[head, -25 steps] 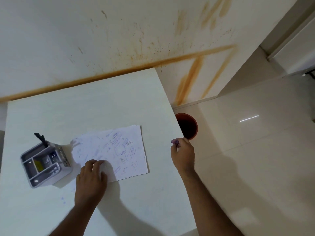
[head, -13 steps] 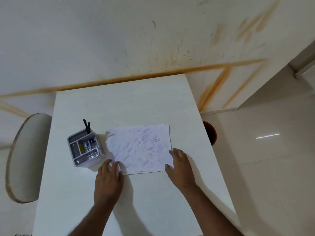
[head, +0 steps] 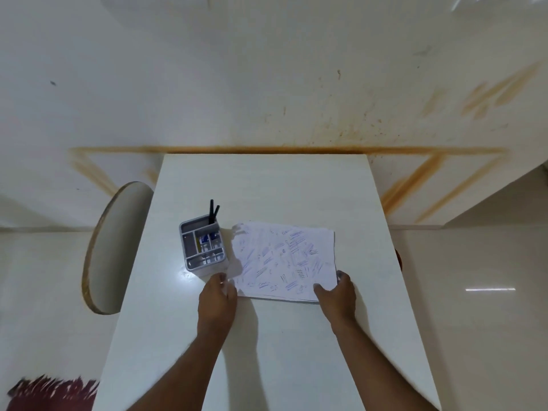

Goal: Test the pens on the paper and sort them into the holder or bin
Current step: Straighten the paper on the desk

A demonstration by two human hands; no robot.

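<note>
**Both Hands at the Paper, No Pen Left on the Bench**

The person is standing at the near edge of the bench point(head: 267, 351) with both forearms reaching forward. The left hand point(head: 218, 295) is resting at the near left corner of the paper point(head: 284, 259); its fingers are lying fairly straight and close together, touching the sheet edge, and whether they are pinching it cannot be told. The right hand point(head: 338, 292) is holding the near right corner, thumb lying on top of the sheet and fingers wrapping the right edge.

The paper is lying flat near the middle of the bench, covered in blue test strokes, its long axis running left to right, across the line of the forearms. The holder point(head: 203, 247) is standing just beside the paper's left edge, touching or nearly touching it, directly ahead of the left hand. Two dark pens point(head: 213, 213) are standing upright in its far right compartment. The bin point(head: 398, 259) is showing only as a dark sliver past the right edge of the bench, below the bench top.

No loose pen is visible on the bench, so sorting appears to be finished or nearly so. Judged from this layout, the left hand is the nearer one to the holder and the right hand the nearer one to the bin. A round stool seat point(head: 115, 247) is sitting left of the bench.
</note>
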